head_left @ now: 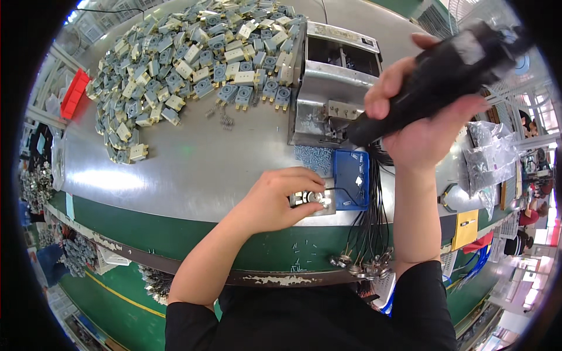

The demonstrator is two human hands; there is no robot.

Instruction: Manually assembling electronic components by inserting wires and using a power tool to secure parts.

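My left hand (272, 199) pinches a small round metal part (313, 197) with a black lead. The part sits on a small metal plate near the table's front edge. My right hand (418, 131) is wrapped around a black electric screwdriver (430, 82), raised and slanted, its upper end blurred. The screwdriver's nose points down-left to the front of a metal screw feeder (333, 88); whether the tip touches it is hidden. Just below the feeder lie many small screws (314, 158), beside a blue tray (352, 175).
A large heap of grey and cream plastic switch-like parts (205, 52) covers the far left of the table. Loose springs (226, 121) lie before it. Black cables with round metal ends (363, 266) hang over the front edge. Plastic bags (492, 155) and a red bin (75, 93) flank the table.
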